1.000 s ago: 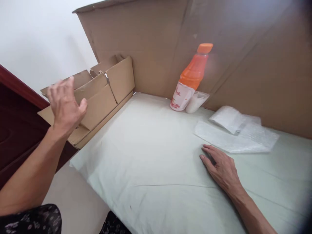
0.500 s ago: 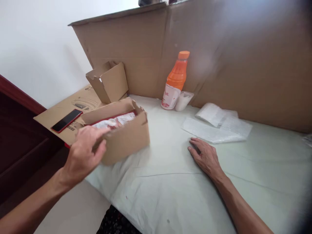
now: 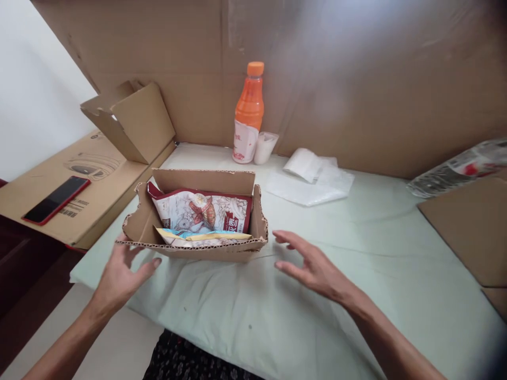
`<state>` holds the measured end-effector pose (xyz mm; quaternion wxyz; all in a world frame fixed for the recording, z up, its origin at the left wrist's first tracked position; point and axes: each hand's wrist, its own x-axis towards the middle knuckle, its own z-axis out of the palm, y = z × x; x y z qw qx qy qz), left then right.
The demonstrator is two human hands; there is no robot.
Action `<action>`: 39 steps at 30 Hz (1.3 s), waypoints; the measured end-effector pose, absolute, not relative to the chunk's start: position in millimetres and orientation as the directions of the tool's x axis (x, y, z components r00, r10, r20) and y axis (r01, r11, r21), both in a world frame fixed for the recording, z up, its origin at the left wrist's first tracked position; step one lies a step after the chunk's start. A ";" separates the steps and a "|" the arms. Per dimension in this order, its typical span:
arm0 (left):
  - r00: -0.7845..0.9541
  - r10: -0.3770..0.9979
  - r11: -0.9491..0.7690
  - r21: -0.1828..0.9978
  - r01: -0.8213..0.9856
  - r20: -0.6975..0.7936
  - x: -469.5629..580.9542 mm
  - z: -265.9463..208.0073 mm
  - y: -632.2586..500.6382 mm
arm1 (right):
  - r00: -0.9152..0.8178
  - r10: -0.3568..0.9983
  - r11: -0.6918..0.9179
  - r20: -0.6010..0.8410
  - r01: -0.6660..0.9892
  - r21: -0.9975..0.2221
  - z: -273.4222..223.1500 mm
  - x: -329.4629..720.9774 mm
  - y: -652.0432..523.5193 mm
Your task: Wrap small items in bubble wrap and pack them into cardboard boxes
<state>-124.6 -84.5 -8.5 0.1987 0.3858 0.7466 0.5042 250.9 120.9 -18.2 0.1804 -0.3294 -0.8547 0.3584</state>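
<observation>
An open cardboard box (image 3: 214,255) stands near the front of the cloth-covered table. Inside it lean a dark red and white printed pouch (image 3: 202,208) and, in front, a second packet with a yellow and blue edge (image 3: 206,236). My left hand (image 3: 122,272) is at the box's lower left corner, thumb spread; its fingertips are partly hidden by the box, so I cannot tell whether they touch it. Just off the box's right side, my right hand (image 3: 307,264) hovers with thumb and fingers apart, holding nothing.
Behind the box stand an orange-capped bottle (image 3: 249,113) and a small white roll (image 3: 265,148). Bubble wrap (image 3: 317,182) lies to their right. At left, a phone (image 3: 57,200) and an open carton (image 3: 142,121) rest on a flat box. A clear plastic bottle (image 3: 467,166) and cardboard are at right.
The box has turned to face me squarely and sits closer to the middle. My right hand has lifted off the table towards its right side. The view has swung right.
</observation>
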 end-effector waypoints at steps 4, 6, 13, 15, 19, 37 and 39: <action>-0.517 0.831 0.364 0.904 0.225 -0.206 -119.7 -16.9 -65.3 | -0.792 0.605 0.565 0.085 0.351 -0.747 -22.8 214.2 88.0; -0.536 0.824 0.355 0.904 0.238 -0.182 -116.7 -15.1 -52.7 | -0.768 0.633 0.536 0.099 0.342 -0.772 -21.4 196.0 86.7; -0.517 0.855 0.206 0.945 0.255 -0.047 -114.6 -14.6 49.4 | -0.523 0.850 0.373 0.057 0.522 -0.767 -16.7 173.6 151.1; -0.497 0.868 0.148 0.946 0.288 0.016 -114.2 -13.9 85.8 | -0.484 0.871 0.364 0.083 0.523 -0.771 -18.6 170.5 176.8; -0.479 0.870 0.052 0.945 0.324 0.116 -117.2 -16.9 143.2 | -0.459 0.871 0.395 0.172 0.451 -0.800 -24.6 158.4 224.2; -0.686 0.700 -0.098 0.978 0.182 0.198 -117.1 -79.2 187.3 | -0.461 0.865 0.498 0.196 0.834 -0.236 -43.1 234.5 261.6; -0.716 0.679 -0.077 0.985 0.155 0.166 -117.0 -76.5 187.8 | -0.433 0.871 0.483 0.233 0.844 -0.234 -40.2 246.7 242.8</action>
